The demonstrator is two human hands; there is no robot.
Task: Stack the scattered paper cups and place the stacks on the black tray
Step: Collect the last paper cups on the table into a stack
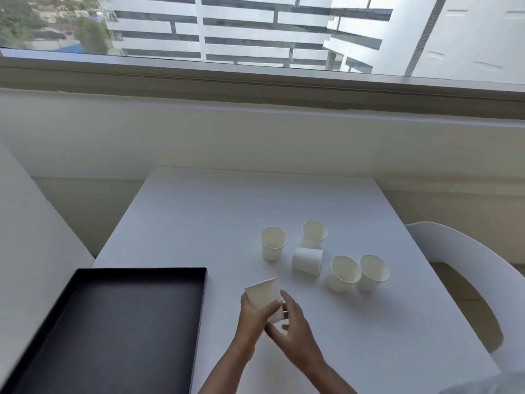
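A tray lies at lower left on the table. Five loose cups sit right of centre: a left cup, a rear cup, a middle cup just before the rear one, and a touching pair of cups farther right. Below them, the left hand and right hand grip a held cup just right of the tray. A chair occupies the right edge.

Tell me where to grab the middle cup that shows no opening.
I'd pinch the overturned cup across its bare side wall, left to right, coming from above on the near side. No rim opening faces up to hook, and the rear cup stands close behind it, while its near side is free.
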